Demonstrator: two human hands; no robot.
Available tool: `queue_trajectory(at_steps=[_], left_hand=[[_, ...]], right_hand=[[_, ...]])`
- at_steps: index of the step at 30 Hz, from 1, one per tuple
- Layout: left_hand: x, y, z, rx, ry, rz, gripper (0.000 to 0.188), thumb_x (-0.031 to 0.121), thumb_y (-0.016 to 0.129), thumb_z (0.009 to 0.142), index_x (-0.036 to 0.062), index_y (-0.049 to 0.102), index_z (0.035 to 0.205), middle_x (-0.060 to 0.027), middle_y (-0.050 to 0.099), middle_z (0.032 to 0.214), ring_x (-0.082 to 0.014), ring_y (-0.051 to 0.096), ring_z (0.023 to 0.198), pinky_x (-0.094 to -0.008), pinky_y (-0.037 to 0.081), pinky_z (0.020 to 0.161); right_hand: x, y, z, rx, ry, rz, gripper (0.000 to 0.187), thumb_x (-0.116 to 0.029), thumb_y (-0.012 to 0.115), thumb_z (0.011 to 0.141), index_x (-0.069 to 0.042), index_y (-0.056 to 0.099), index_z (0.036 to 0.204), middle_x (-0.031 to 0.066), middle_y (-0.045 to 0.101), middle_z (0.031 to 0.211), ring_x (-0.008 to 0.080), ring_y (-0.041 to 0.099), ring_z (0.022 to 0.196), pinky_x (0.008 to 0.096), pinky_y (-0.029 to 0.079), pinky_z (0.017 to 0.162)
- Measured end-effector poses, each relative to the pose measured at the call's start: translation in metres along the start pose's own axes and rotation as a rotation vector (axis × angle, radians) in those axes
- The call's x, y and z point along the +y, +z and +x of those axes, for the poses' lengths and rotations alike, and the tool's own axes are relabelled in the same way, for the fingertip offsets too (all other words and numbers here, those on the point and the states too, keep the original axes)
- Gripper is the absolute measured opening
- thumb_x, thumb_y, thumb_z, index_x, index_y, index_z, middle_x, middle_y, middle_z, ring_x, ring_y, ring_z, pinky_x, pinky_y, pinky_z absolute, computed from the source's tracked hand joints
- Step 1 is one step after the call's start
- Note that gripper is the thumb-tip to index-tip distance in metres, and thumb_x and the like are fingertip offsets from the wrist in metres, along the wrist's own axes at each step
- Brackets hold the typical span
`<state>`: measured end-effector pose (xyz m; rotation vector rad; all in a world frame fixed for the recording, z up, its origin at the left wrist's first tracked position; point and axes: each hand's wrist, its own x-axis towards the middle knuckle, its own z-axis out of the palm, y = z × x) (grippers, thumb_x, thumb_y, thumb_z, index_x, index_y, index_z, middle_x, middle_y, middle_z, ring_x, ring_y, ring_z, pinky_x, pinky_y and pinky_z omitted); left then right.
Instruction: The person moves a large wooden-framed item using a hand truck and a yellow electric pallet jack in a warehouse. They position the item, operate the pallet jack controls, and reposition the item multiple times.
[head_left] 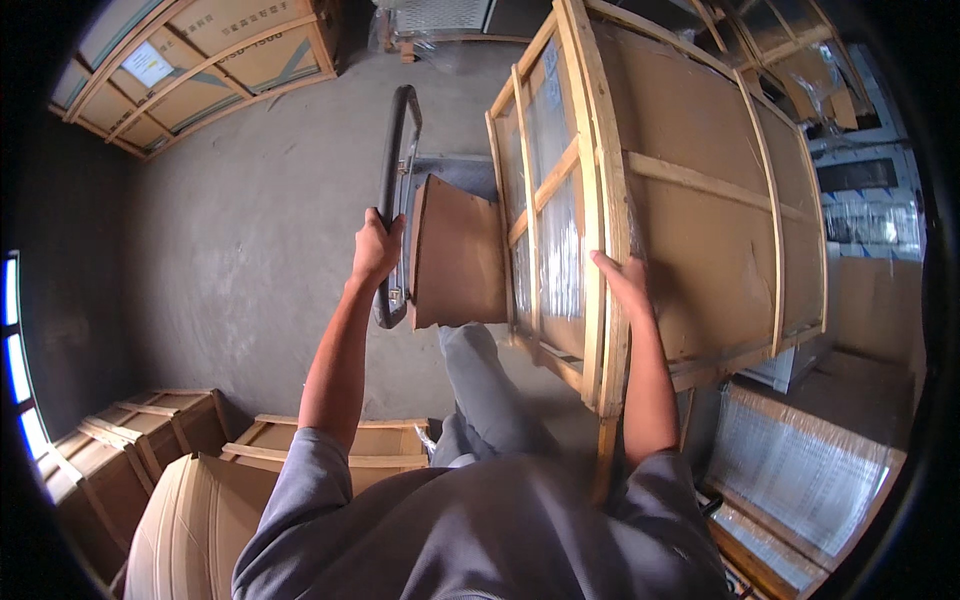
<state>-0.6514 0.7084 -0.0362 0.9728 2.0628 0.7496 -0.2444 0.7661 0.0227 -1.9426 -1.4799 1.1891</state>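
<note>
My left hand (377, 246) is closed round the dark padded push handle (396, 140) of a hand trolley. Just right of the handle stands a brown cardboard piece (460, 255), over the trolley's dark deck (462, 172). A large wooden-framed crate (690, 240) with cardboard and clear wrap inside rises on the right. My right hand (626, 282) grips the near upright timber of this crate, its thumb on the left face; the other fingers are partly hidden. How the crate rests on the trolley is hidden.
Another slatted crate (200, 70) stands at the far left. Low wooden crates (150, 430) and a large cardboard carton (205, 520) sit at the near left. Wrapped goods (800, 465) stand at the near right. Grey concrete floor (260, 220) stretches left of the trolley.
</note>
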Motion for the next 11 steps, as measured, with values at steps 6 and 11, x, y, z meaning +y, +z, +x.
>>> queue_trajectory(at_steps=[6,11], left_hand=[[-0.021,0.004,0.006,-0.019,0.068,-0.049,0.035,0.028,0.058,0.093,-0.0029,0.044,0.100,-0.0280,0.065,0.083,-0.0438,0.066,0.079,-0.0493,0.051,0.070],[-0.052,-0.004,0.014,0.002,0.127,0.052,0.037,0.029,0.060,0.092,-0.0005,0.045,0.108,-0.0311,0.067,0.094,-0.0393,0.071,0.089,-0.0488,0.054,0.076]], right_hand=[[0.013,0.012,-0.052,0.240,0.047,-0.148,0.053,-0.044,0.080,0.075,0.005,0.072,0.094,0.0213,0.072,0.089,0.0298,0.071,0.083,0.0398,0.054,0.079],[0.013,0.027,-0.067,0.284,-0.139,-0.153,0.053,-0.045,0.084,0.069,0.001,0.074,0.093,0.0192,0.073,0.087,0.0288,0.072,0.083,0.0387,0.054,0.080]])
